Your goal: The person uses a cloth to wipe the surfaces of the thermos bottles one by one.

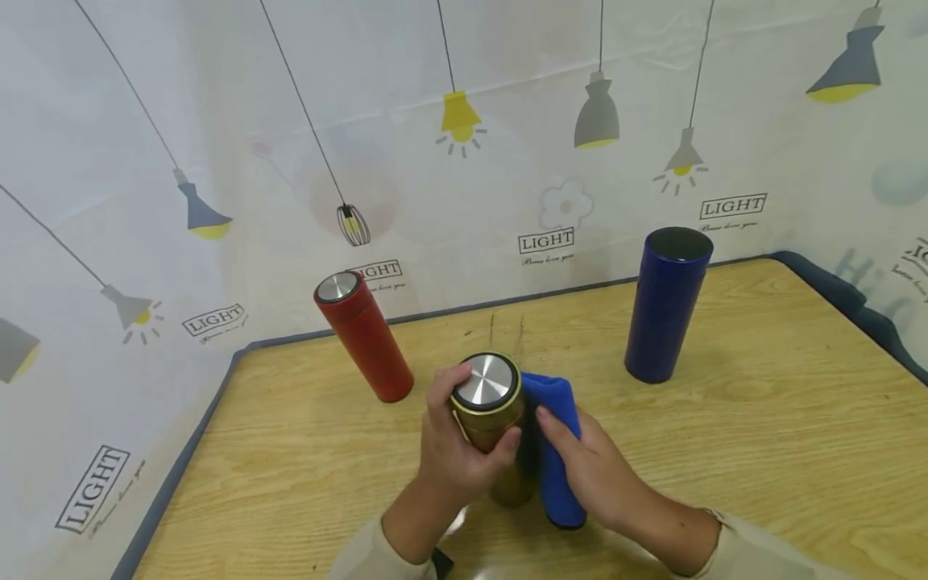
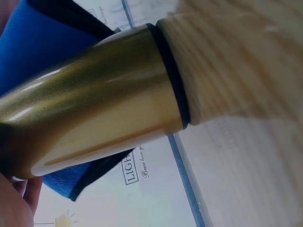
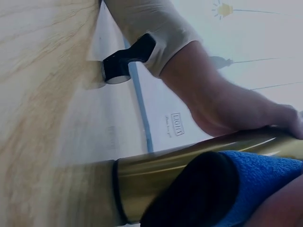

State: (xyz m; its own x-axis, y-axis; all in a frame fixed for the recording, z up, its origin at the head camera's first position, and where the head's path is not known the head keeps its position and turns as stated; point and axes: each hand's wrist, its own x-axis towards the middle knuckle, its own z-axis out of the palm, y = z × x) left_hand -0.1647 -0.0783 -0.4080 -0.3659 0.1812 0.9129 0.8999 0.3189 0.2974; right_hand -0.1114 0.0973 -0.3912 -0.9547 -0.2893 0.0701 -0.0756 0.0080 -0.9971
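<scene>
A gold vacuum flask [image 1: 515,483] with a brushed silver lid top [image 1: 487,380] stands in front of me, its black base ring [image 2: 168,71] right at the wooden surface. My left hand [image 1: 455,455] grips it near the top, thumb and fingers round the lid end. From the right, my right hand [image 1: 590,463] holds a folded blue cloth [image 1: 554,459] against the flask's side, thumb on top of the fabric. In the left wrist view, blue cloth [image 2: 47,45] shows on both sides of the gold body. The right wrist view shows the cloth's dark edging [image 3: 199,194] overlapping the flask.
A red flask [image 1: 368,342] stands upright at the back left and a dark blue flask [image 1: 667,310] at the back right. The wooden table [image 1: 783,387] ends at a patterned wall sheet [image 1: 500,185]. A black device [image 3: 128,59] sits by my left sleeve.
</scene>
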